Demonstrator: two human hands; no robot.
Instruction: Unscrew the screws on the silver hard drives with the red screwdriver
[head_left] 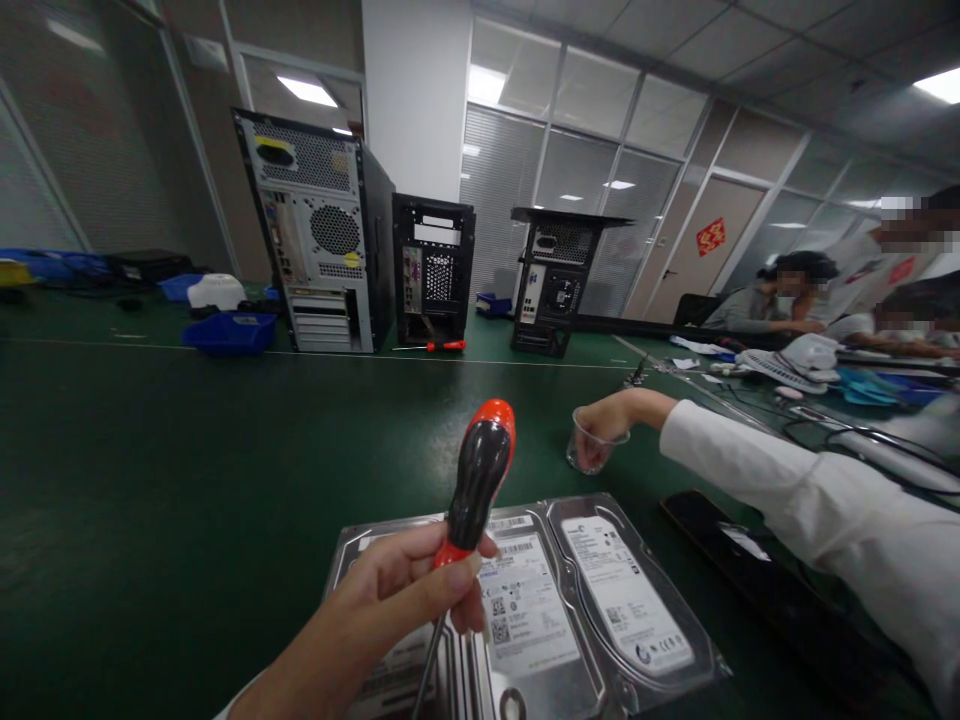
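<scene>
The left hand [382, 595] is closed around the lower end of a screwdriver [480, 480], thumb and fingers pinching the red collar. Its handle points up and its shaft slants down toward the near edge; held this low, the bulky grip is left free, probably easy for another hand to take.

The right hand [602, 425] dips into a clear plastic cup [576, 455], fingers bent down inside; whether they hold anything cannot be told. The cup's walls would stop small pieces from scattering over the tabletop [300, 430].

Below the hands, at the near side, hard drives [630, 610] lie flat and side by side, labels up, which makes them steady and readable. Right of them rests a dark flat object [705, 540]. At the far side, three computer cases stand upright, their backs facing the person, so the ports show. A second screwdriver [446, 346] lies before the middle one.
</scene>
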